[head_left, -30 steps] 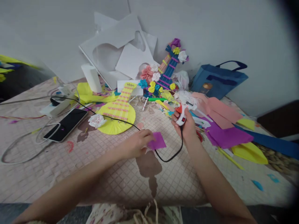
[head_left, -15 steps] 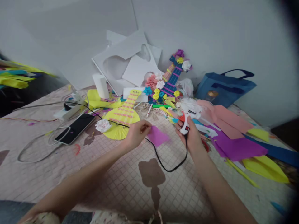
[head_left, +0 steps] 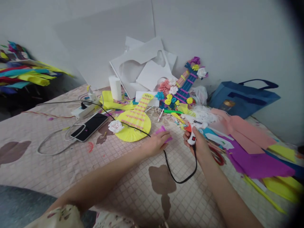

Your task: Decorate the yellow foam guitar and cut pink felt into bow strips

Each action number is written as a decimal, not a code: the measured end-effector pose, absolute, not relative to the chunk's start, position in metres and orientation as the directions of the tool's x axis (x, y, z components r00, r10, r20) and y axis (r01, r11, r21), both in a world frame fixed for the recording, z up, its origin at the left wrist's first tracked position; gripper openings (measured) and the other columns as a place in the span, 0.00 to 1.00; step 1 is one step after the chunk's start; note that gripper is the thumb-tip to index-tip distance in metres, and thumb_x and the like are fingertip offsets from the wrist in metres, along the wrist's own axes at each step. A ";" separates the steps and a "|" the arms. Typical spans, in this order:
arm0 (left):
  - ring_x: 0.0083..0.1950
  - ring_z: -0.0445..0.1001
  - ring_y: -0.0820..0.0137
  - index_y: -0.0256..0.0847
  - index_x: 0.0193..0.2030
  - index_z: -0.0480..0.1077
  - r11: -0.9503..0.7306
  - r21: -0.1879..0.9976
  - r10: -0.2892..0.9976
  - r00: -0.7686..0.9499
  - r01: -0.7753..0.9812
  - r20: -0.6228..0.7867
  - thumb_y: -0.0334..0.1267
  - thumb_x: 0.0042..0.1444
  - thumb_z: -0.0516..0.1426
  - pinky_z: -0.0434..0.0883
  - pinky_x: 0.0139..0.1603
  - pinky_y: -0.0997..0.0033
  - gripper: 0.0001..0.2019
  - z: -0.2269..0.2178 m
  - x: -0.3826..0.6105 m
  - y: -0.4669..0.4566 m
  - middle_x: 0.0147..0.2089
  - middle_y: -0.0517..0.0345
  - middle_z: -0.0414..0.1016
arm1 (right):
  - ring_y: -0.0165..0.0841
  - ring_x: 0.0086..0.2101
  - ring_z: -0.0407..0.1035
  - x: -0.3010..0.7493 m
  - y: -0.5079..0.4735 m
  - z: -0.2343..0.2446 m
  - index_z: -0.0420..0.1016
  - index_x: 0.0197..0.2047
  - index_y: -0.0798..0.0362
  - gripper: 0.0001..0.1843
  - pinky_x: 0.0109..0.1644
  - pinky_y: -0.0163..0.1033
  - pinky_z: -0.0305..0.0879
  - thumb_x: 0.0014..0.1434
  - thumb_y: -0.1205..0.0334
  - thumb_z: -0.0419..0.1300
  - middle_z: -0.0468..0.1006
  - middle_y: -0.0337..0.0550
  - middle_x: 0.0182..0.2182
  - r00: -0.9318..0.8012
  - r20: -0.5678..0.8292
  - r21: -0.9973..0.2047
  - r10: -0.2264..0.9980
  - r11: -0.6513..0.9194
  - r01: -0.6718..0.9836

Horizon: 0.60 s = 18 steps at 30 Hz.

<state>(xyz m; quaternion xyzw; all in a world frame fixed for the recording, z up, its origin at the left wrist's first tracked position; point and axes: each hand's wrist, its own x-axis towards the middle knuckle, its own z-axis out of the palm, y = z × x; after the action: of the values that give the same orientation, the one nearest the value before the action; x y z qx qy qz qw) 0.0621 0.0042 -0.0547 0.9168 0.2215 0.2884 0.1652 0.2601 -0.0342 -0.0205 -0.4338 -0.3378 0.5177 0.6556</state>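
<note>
In my right hand point(head_left: 198, 142) is a white hot glue gun point(head_left: 192, 138) with a red switch, and its black cord loops down over the tablecloth. My left hand point(head_left: 158, 142) has its fingers closed over a small piece of purple crepe paper point(head_left: 162, 129), whose edges show above and beside the fingers. Left of that hand lies a yellow paper guitar point(head_left: 133, 125) with pink strips and white strings. A white paper flower point(head_left: 116, 126) sits at the guitar's left edge. The cord crosses over the guitar.
A phone point(head_left: 90, 126) and a power strip point(head_left: 83, 109) with cables lie on the left. White cut boards point(head_left: 152, 74) lean on the wall beside a blue decorated guitar point(head_left: 185, 87). Coloured paper sheets point(head_left: 258, 161), red-handled scissors point(head_left: 217, 155) and a blue bag point(head_left: 237, 98) are on the right.
My left hand has moved onto the purple crepe paper and its fingers now cover much of it. The glue gun stays in my right hand. The view has turned somewhat left.
</note>
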 end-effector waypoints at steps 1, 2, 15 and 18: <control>0.61 0.64 0.59 0.36 0.58 0.59 -0.848 0.432 0.502 0.727 0.307 0.468 0.31 0.59 0.50 0.67 0.57 0.55 0.19 -0.054 0.062 0.003 0.62 0.39 0.62 | 0.25 0.21 0.59 0.259 -0.035 -0.020 0.68 0.32 0.51 0.15 0.13 0.26 0.51 0.49 0.50 0.64 0.63 0.33 0.21 0.233 -0.011 -0.917 0.972 0.083 -0.391; 0.63 0.62 0.60 0.36 0.59 0.57 -0.850 0.430 0.500 0.723 0.304 0.477 0.32 0.59 0.49 0.67 0.57 0.56 0.20 -0.052 0.061 0.002 0.63 0.38 0.60 | 0.25 0.21 0.58 0.258 -0.035 -0.020 0.68 0.32 0.51 0.15 0.13 0.26 0.51 0.49 0.50 0.64 0.63 0.33 0.21 0.232 -0.016 -0.915 0.973 0.079 -0.395; 0.54 0.70 0.61 0.36 0.56 0.60 -0.809 0.367 0.588 0.604 0.460 0.538 0.34 0.60 0.50 0.69 0.50 0.60 0.17 -0.023 0.041 -0.004 0.56 0.45 0.70 | 0.25 0.21 0.59 0.253 -0.038 -0.024 0.70 0.32 0.52 0.12 0.13 0.26 0.51 0.51 0.52 0.63 0.62 0.34 0.22 0.217 0.003 -0.931 0.976 0.082 -0.354; 0.45 0.75 0.65 0.36 0.51 0.65 -0.711 0.499 0.694 0.381 0.496 0.611 0.34 0.59 0.50 0.71 0.44 0.64 0.14 -0.012 0.009 0.014 0.47 0.47 0.75 | 0.25 0.20 0.58 0.254 -0.037 -0.027 0.71 0.34 0.52 0.13 0.13 0.27 0.51 0.51 0.51 0.62 0.62 0.34 0.22 0.210 -0.011 -0.934 0.978 0.065 -0.351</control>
<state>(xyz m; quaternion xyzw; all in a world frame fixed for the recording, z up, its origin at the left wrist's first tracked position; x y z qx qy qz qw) 0.0091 0.0138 -0.0123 0.8227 0.3615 0.4227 0.1172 0.2536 -0.0367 -0.0273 -0.4439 -0.3531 0.5200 0.6386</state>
